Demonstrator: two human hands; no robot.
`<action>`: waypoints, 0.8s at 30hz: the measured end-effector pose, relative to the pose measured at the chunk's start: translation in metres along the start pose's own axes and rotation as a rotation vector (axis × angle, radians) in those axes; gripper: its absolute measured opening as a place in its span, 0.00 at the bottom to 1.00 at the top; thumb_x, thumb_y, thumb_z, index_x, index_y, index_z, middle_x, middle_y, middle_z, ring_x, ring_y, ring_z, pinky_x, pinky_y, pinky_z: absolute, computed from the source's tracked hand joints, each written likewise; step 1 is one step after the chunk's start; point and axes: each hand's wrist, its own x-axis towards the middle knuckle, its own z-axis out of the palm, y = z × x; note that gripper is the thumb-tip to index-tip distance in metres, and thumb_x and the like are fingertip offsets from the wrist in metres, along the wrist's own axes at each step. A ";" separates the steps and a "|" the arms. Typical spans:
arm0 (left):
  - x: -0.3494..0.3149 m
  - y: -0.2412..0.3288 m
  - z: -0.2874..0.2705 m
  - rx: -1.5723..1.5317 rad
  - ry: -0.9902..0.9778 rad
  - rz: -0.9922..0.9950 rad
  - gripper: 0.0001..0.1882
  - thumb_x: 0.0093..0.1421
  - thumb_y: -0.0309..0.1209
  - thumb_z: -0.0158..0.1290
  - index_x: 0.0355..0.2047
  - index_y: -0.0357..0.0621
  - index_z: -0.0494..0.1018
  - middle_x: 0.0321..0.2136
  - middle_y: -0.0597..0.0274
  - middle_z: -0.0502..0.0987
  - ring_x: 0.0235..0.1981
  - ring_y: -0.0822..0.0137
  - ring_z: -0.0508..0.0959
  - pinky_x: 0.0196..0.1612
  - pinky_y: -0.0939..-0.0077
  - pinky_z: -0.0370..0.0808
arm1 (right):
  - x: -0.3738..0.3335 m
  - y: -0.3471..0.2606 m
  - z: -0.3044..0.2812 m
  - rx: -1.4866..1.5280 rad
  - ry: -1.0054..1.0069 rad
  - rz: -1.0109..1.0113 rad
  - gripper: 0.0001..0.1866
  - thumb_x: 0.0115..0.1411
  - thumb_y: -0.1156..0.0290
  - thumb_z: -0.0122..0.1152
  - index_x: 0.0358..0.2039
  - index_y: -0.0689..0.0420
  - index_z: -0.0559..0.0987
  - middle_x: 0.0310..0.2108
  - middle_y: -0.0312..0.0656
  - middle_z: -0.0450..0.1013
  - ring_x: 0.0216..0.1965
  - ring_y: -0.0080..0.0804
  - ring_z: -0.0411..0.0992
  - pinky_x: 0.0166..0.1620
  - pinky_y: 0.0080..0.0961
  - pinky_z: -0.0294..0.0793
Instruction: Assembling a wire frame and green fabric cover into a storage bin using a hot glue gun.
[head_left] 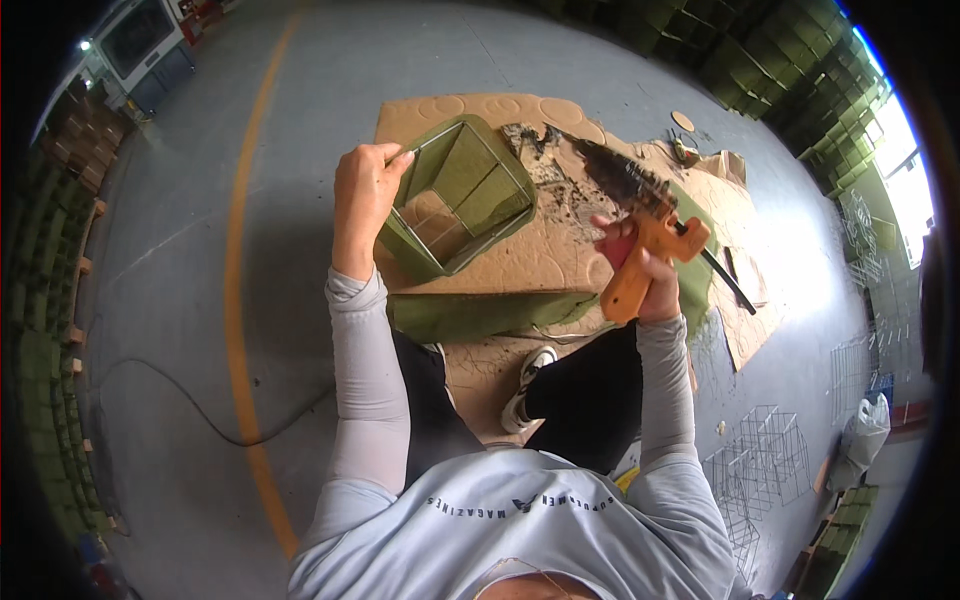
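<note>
The right hand (648, 272) is closing tight around the orange handle of a glue gun (655, 245), a finger lying at the trigger. The gun's long axis is running up and to the left, so its dark, dirty nozzle is pointing toward the wire basket (462, 195), which is lying just left of the gun on the cardboard (545, 260). The left hand (365, 195) is nearer to the basket: it is gripping the basket's far left rim, fingers wrapped over the wire, tilting the green-lined frame with its open mouth toward the person. Beyond the basket, the grey floor (400, 60) is stretching away.
</note>
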 end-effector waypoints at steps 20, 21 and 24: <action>-0.068 0.057 -0.003 -0.022 0.023 -0.001 0.11 0.59 0.33 0.56 0.35 0.36 0.79 0.21 0.41 0.73 0.18 0.49 0.74 0.25 0.67 0.69 | -0.134 0.013 0.040 -0.217 -0.255 0.603 0.16 0.56 0.74 0.64 0.46 0.58 0.75 0.40 0.36 0.75 0.43 0.26 0.70 0.49 0.24 0.69; -0.070 0.059 -0.002 -0.022 0.017 0.000 0.11 0.59 0.33 0.56 0.35 0.36 0.79 0.21 0.41 0.73 0.18 0.49 0.74 0.25 0.67 0.69 | -0.137 0.015 0.040 -0.185 -0.227 0.617 0.15 0.56 0.74 0.64 0.45 0.58 0.76 0.40 0.36 0.75 0.43 0.25 0.70 0.48 0.23 0.69; -0.073 0.059 0.001 -0.021 0.014 -0.018 0.11 0.58 0.32 0.56 0.35 0.35 0.79 0.23 0.41 0.75 0.20 0.50 0.75 0.26 0.69 0.70 | -0.138 0.018 0.047 -0.167 -0.198 0.580 0.14 0.55 0.73 0.65 0.42 0.59 0.77 0.40 0.36 0.74 0.41 0.28 0.71 0.45 0.24 0.71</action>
